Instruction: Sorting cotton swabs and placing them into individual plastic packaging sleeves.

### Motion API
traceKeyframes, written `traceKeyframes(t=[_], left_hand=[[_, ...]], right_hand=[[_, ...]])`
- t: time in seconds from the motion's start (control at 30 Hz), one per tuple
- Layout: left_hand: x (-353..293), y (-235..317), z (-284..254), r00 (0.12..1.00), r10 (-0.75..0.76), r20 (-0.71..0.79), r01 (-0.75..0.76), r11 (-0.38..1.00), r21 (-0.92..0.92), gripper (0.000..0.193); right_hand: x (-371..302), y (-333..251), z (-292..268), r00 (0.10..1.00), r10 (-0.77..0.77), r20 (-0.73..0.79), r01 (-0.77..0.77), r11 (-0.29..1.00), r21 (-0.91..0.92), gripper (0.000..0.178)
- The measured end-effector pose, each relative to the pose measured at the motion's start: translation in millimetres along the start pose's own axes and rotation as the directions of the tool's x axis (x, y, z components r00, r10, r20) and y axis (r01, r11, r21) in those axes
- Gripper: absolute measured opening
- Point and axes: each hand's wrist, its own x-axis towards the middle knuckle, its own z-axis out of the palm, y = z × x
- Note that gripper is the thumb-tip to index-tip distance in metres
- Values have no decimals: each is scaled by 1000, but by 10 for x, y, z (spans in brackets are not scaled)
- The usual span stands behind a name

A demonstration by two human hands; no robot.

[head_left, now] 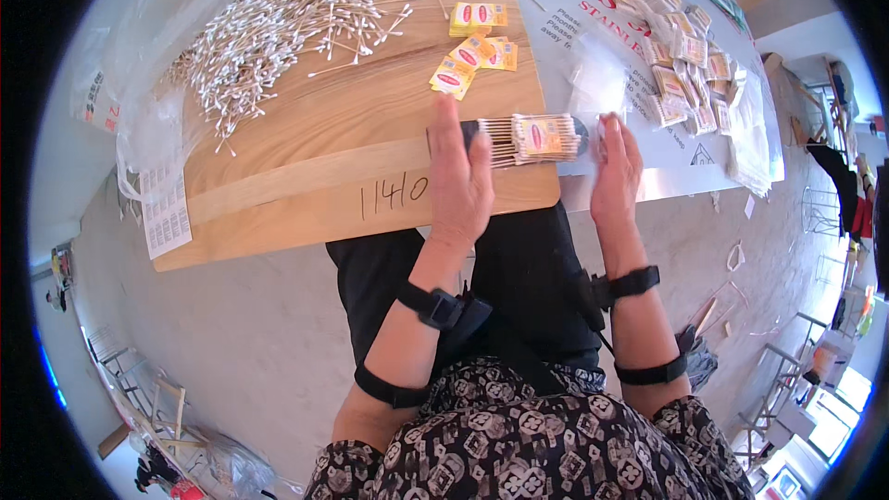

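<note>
A row of cotton swabs (500,141) lies side by side near the board's front right corner, a yellow and white printed card (542,137) on top of it. Dark pieces show at both ends of the row; whether they form one holder I cannot tell. My left hand (461,171) stands on edge at the row's left end, fingers stretched and thumb apart. At the right end my right hand (616,167) faces it, fingers extended and slightly bent, close to a clear plastic edge. More yellow cards (470,51) lie just beyond the left fingertips.
A large heap of loose cotton swabs (278,32) covers the far left of the wooden board (306,204), beside clear plastic film (120,83). Packed swab bundles (685,60) pile up on the metal sheet (667,162) at right, with clear bags (597,74) nearer.
</note>
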Motion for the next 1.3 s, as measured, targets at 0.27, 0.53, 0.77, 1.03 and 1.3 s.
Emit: traceKeyframes(t=[0.27, 0.53, 0.77, 1.03, 1.3], left_hand=[[56, -51, 358, 986, -159, -47, 130, 917, -377, 49], [33, 45, 651, 957, -286, -45, 151, 624, -767, 51], [42, 192, 561, 943, -331, -24, 169, 542, -823, 54], [-107, 410, 458, 915, -394, 92, 303, 517, -801, 61], [-92, 497, 361, 870, -449, 203, 427, 482, -765, 66]], right_hand=[[159, 326, 260, 868, 423, 259, -493, 683, 539, 38], [5, 158, 384, 911, 380, 161, -408, 770, 490, 31], [32, 181, 291, 914, 348, 209, -403, 719, 566, 33], [-144, 144, 104, 891, 391, 229, -417, 510, 752, 20], [-221, 83, 227, 880, 448, 160, -399, 514, 760, 25]])
